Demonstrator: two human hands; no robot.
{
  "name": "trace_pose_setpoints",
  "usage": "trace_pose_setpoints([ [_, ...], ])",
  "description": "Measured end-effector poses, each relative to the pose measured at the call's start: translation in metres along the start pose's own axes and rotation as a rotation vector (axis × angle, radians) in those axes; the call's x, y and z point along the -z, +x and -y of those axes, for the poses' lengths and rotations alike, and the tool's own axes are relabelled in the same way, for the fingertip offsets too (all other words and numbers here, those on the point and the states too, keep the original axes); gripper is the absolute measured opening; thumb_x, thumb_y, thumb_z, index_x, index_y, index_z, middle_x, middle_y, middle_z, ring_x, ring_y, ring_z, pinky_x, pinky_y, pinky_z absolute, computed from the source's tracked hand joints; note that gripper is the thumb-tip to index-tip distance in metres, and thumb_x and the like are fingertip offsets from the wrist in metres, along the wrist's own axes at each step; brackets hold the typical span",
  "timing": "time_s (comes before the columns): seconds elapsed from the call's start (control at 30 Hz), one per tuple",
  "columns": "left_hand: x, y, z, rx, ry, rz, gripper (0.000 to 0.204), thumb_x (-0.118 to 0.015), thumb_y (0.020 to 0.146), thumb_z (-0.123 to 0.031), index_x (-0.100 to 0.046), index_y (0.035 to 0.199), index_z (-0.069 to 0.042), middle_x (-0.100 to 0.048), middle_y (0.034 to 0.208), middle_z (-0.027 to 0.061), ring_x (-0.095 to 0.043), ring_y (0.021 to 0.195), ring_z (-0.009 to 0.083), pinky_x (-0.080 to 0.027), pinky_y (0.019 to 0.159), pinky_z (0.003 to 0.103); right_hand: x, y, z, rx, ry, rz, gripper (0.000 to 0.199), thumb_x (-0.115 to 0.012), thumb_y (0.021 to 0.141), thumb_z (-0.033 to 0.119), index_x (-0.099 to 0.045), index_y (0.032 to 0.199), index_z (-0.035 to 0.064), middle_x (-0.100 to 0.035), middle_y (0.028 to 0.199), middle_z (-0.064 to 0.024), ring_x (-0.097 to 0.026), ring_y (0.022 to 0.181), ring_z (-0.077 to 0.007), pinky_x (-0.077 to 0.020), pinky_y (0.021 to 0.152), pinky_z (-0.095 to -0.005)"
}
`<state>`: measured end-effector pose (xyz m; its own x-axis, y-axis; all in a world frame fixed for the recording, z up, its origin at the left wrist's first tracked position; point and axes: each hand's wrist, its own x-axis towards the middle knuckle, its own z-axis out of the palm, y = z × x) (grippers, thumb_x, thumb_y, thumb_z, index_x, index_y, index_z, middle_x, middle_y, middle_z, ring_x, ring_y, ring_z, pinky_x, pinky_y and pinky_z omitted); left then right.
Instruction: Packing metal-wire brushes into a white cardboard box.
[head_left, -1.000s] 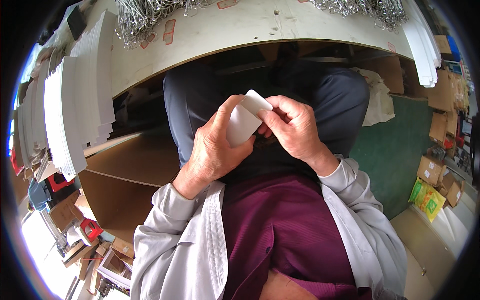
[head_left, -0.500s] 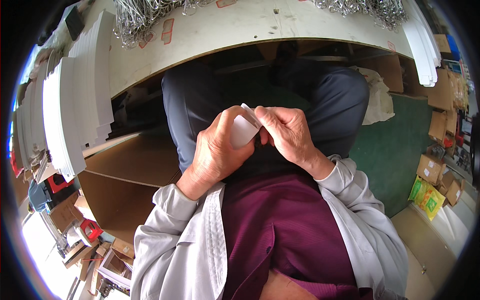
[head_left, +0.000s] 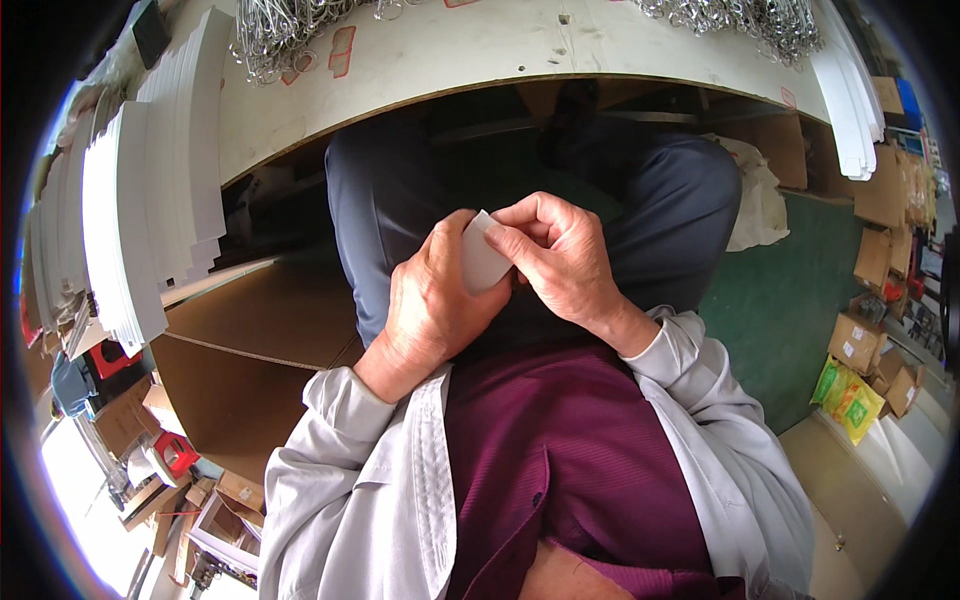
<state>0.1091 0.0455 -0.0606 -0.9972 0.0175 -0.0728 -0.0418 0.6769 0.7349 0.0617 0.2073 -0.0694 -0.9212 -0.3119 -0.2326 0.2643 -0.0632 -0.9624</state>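
Note:
A small white piece of card stands tilted between my two hands, above my lap. My left hand is closed around its left side and lower end. The thumb of my right hand presses on the card's upper right edge, with the other fingers curled behind it. Its underside is hidden by my hands, so I cannot tell whether it is a flat card or a folded box.
Ahead is a pale worktable with heaps of metal hooks at its far edge. Stacked white strips stand at left and right. An open cardboard box sits by my left leg.
My right hand has shifted slightly up and left along the card. The raised flap or edge seen earlier now lies flatter under my thumb. My left hand has barely moved.

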Motion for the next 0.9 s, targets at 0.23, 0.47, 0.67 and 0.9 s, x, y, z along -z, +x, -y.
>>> trace_pose_setpoints([
  [0.23,-0.005,-0.003,0.005,-0.061,-0.015,-0.069,0.054,-0.088,0.074,-0.016,-0.065,0.119,0.003,-0.073,0.106,0.0225,-0.075,0.093,0.0375,-0.062,0.079,0.042,0.012,0.009,0.004,-0.219,0.112,0.057,0.016,-0.075,0.097,0.013,-0.071,0.089,-0.0006,-0.070,0.073,-0.0029,-0.059,0.057,-0.0048,-0.0478,0.049,-0.0231],
  [0.47,-0.002,-0.003,0.009,-0.109,0.022,-0.123,0.060,-0.087,0.073,-0.016,-0.060,0.123,0.003,-0.072,0.100,0.0219,-0.074,0.089,0.0413,-0.063,0.075,0.046,-0.002,-0.004,-0.001,0.223,-0.355,-0.050,0.019,-0.072,0.100,0.015,-0.072,0.091,-0.0020,-0.068,0.069,-0.0059,-0.060,0.062,-0.0056,-0.0486,0.057,-0.0248],
  [0.67,0.001,-0.003,0.010,-0.078,-0.043,-0.085,0.058,-0.088,0.074,-0.016,-0.064,0.124,0.002,-0.073,0.107,0.0224,-0.075,0.094,0.0376,-0.061,0.079,0.042,-0.002,-0.003,-0.011,0.396,-0.428,0.074,0.035,-0.071,0.100,0.014,-0.068,0.131,-0.0009,-0.077,0.110,-0.0213,-0.077,0.100,-0.0263,-0.0603,0.083,-0.0323],
  [0.9,0.004,-0.004,0.014,-0.077,-0.082,-0.103,0.059,-0.089,0.072,-0.016,-0.064,0.123,0.001,-0.074,0.103,0.0204,-0.075,0.092,0.0364,-0.060,0.079,0.041,-0.009,-0.016,-0.005,0.208,-0.226,0.120,0.041,-0.072,0.100,0.016,-0.064,0.134,-0.0048,-0.076,0.103,-0.0236,-0.078,0.091,-0.0241,-0.0594,0.075,-0.0318],
])
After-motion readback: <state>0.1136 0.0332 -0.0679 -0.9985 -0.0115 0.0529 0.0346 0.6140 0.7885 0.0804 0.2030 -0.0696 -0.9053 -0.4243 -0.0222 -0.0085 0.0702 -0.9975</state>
